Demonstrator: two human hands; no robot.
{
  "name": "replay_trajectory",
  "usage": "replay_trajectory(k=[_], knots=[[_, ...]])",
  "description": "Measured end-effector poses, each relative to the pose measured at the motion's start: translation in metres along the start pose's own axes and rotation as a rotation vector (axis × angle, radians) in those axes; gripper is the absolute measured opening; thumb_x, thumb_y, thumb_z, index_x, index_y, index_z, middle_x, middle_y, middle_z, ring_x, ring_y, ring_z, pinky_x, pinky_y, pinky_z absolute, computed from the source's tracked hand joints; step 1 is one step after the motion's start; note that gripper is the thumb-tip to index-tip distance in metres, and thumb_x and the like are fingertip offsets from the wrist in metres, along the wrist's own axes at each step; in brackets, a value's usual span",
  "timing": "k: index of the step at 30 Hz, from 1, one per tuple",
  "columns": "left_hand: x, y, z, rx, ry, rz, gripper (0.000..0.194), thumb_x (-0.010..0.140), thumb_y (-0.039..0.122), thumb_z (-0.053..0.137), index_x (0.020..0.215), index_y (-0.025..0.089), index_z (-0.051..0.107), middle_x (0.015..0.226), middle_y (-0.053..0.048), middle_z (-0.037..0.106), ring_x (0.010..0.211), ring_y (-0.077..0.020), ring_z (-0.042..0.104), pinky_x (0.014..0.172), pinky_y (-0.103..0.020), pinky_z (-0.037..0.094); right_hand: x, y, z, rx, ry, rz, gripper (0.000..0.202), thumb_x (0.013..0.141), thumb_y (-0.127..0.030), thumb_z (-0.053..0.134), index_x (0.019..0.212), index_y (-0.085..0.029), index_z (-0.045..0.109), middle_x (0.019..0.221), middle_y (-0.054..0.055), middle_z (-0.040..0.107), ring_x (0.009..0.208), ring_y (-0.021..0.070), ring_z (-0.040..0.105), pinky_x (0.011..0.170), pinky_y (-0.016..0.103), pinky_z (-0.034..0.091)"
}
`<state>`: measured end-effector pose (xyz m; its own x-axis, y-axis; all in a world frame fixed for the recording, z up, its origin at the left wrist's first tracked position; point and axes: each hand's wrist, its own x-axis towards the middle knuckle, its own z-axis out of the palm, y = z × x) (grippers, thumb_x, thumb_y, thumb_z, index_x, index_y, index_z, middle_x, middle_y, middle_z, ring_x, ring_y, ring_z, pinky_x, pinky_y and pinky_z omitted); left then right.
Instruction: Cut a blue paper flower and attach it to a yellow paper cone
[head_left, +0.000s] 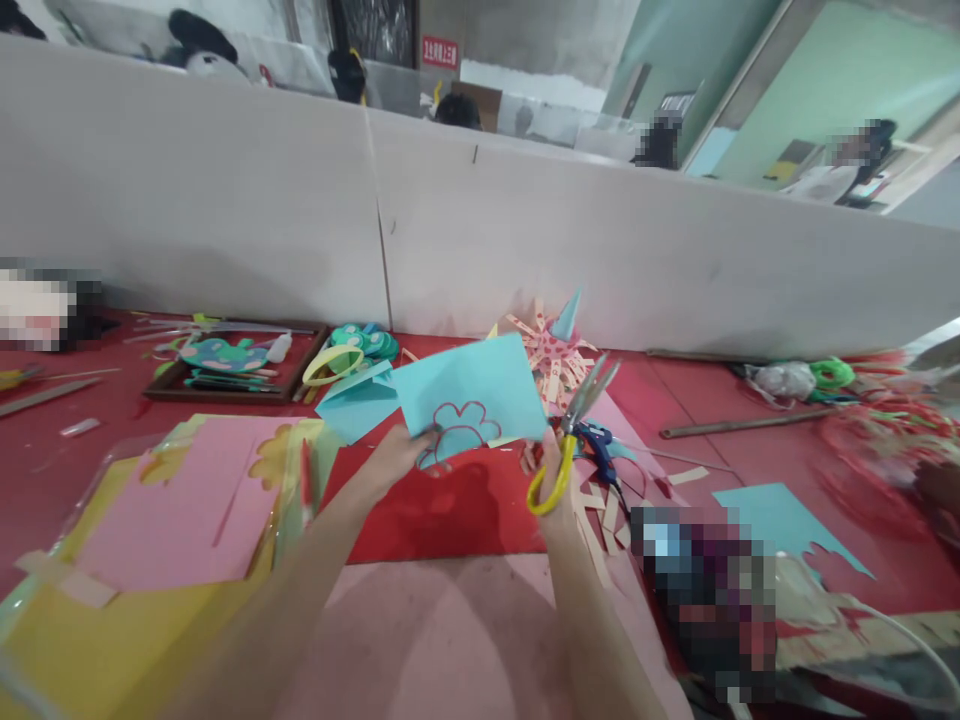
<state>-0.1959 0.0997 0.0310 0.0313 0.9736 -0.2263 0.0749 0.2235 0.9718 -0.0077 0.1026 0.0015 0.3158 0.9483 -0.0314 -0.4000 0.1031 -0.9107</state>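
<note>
A light-blue paper [476, 375] with a flower outline drawn on it in dark red is held up above a red sheet [442, 515]. My left hand [405, 450] pinches its lower left corner, beside the drawn outline. At the paper's right edge is my right hand [551, 485], closed around yellow-handled scissors [564, 475]. Their blades point up and away to the right, slightly apart, clear of the drawing. Some of the right hand's fingers sit by the paper's lower right corner; whether they grip it I cannot tell.
Behind the paper stands a pink spiky paper craft [555, 350] against a white partition [480, 230]. A blue glue gun [598, 450] and paper strips [607, 520] lie right. Pink paper [195, 500] lies left, a wooden tray [225, 395] beyond it. Cut blue paper [780, 510] lies far right.
</note>
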Motion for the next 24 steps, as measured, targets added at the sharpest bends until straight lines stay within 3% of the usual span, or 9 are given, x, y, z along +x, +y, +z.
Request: replay_trajectory(k=[2, 4, 7, 9, 12, 15, 19, 24], knots=[[0.001, 0.015, -0.004, -0.023, 0.134, 0.034, 0.029, 0.069, 0.045, 0.061, 0.072, 0.016, 0.06, 0.052, -0.004, 0.066, 0.053, -0.0219, 0.065, 0.055, -0.033, 0.053, -0.002, -0.001, 0.007, -0.02, -0.113, -0.007, 0.042, 0.069, -0.054, 0.062, 0.062, -0.022, 0.036, 0.047, -0.01, 0.036, 0.037, 0.0053, 0.03, 0.037, 0.019, 0.029], [0.002, 0.025, -0.008, -0.085, 0.241, 0.107, 0.031, 0.07, 0.045, 0.06, 0.076, 0.015, 0.06, 0.056, -0.005, 0.067, 0.054, -0.022, 0.065, 0.054, -0.033, 0.054, -0.006, 0.004, 0.013, -0.04, -0.141, -0.002, 0.043, 0.074, -0.059, 0.055, 0.063, -0.021, 0.039, 0.047, -0.009, 0.036, 0.038, 0.006, 0.033, 0.038, 0.019, 0.03], [0.004, 0.03, -0.012, -0.134, 0.339, 0.188, 0.033, 0.07, 0.045, 0.059, 0.081, 0.014, 0.06, 0.064, -0.006, 0.069, 0.054, -0.0213, 0.066, 0.052, -0.033, 0.054, -0.013, 0.018, 0.016, -0.135, -0.162, -0.004, 0.044, 0.075, -0.057, 0.057, 0.059, -0.02, 0.039, 0.048, -0.007, 0.038, 0.043, 0.0063, 0.038, 0.044, 0.02, 0.035], [0.004, 0.029, -0.015, -0.13, 0.377, 0.204, 0.034, 0.071, 0.045, 0.059, 0.085, 0.014, 0.061, 0.066, -0.005, 0.069, 0.055, -0.0218, 0.066, 0.054, -0.033, 0.055, -0.019, 0.027, 0.016, -0.143, -0.209, 0.106, 0.046, 0.072, -0.06, 0.059, 0.059, -0.02, 0.039, 0.047, -0.008, 0.036, 0.039, 0.0054, 0.034, 0.039, 0.02, 0.03], [-0.001, 0.032, -0.016, -0.036, 0.474, 0.238, 0.033, 0.072, 0.046, 0.056, 0.085, 0.015, 0.061, 0.068, -0.005, 0.069, 0.065, -0.0241, 0.067, 0.06, -0.034, 0.055, -0.027, 0.035, 0.015, -0.117, -0.31, 0.246, 0.047, 0.07, -0.063, 0.058, 0.063, -0.02, 0.042, 0.047, -0.009, 0.036, 0.037, 0.0054, 0.032, 0.036, 0.02, 0.028], [-0.009, 0.037, -0.012, 0.14, 0.542, 0.317, 0.025, 0.073, 0.043, 0.054, 0.076, 0.019, 0.061, 0.073, -0.005, 0.07, 0.08, -0.0257, 0.066, 0.072, -0.033, 0.052, -0.035, 0.037, 0.016, -0.172, -0.35, 0.23, 0.045, 0.077, -0.062, 0.052, 0.066, -0.019, 0.044, 0.049, -0.008, 0.038, 0.04, 0.0056, 0.034, 0.039, 0.019, 0.03], [-0.018, 0.038, 0.0, 0.285, 0.473, 0.298, 0.02, 0.071, 0.04, 0.053, 0.065, 0.021, 0.058, 0.063, -0.002, 0.066, 0.072, -0.0239, 0.063, 0.069, -0.031, 0.051, -0.036, 0.037, 0.018, -0.187, -0.334, 0.225, 0.046, 0.077, -0.062, 0.051, 0.063, -0.019, 0.042, 0.048, -0.008, 0.037, 0.04, 0.0057, 0.035, 0.04, 0.019, 0.031], [-0.017, 0.02, 0.017, 0.309, 0.431, 0.293, 0.019, 0.069, 0.04, 0.059, 0.068, 0.021, 0.061, 0.069, -0.001, 0.067, 0.075, -0.0222, 0.063, 0.074, -0.03, 0.049, -0.031, 0.038, 0.016, -0.161, -0.339, 0.232, 0.049, 0.072, -0.068, 0.051, 0.067, -0.019, 0.047, 0.048, -0.008, 0.04, 0.038, 0.0064, 0.037, 0.038, 0.02, 0.032]])
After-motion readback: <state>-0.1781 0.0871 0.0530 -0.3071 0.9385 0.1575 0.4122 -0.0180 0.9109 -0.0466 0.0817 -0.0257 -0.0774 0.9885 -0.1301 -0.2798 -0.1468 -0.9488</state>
